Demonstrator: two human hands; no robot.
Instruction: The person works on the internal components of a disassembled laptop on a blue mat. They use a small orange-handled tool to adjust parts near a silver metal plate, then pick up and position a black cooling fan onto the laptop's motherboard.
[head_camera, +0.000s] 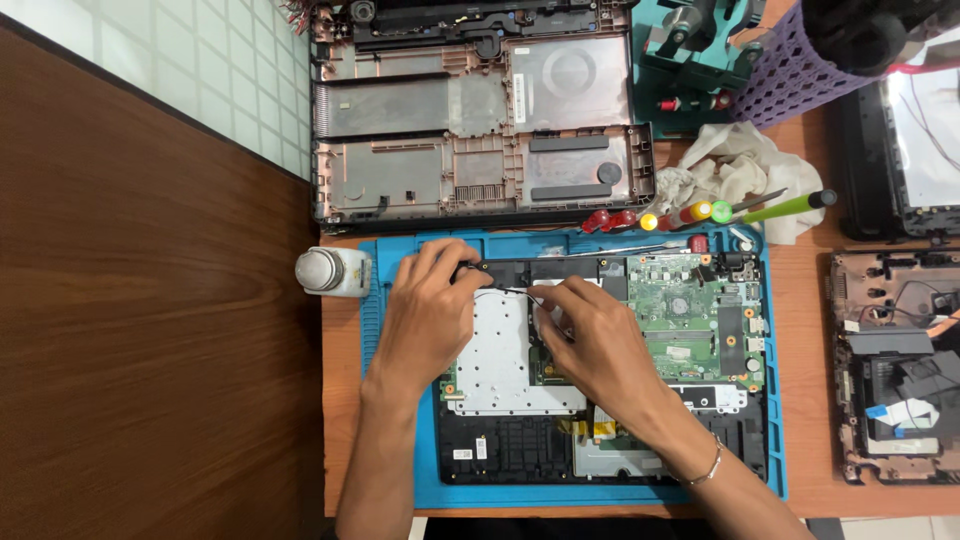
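- The opened laptop (600, 400) lay on the blue mat (400, 480), with a small white label (480, 449) on its black lower part.
- The left hand (425, 315) rested on the laptop's upper left, fingers curled; whether it gripped something I could not tell.
- The right hand (590, 340) pinched a thin cable (515, 290) near the laptop's middle.
- A white bottle (330, 271) stood left of the laptop.
- An empty laptop shell (480, 130) lay beyond it.

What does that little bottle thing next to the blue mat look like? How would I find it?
Start at the blue mat under the opened laptop. Just off its top-left corner, beside the left hand, lies a small clear bottle with a grey metal cap. It alone is round and see-through.
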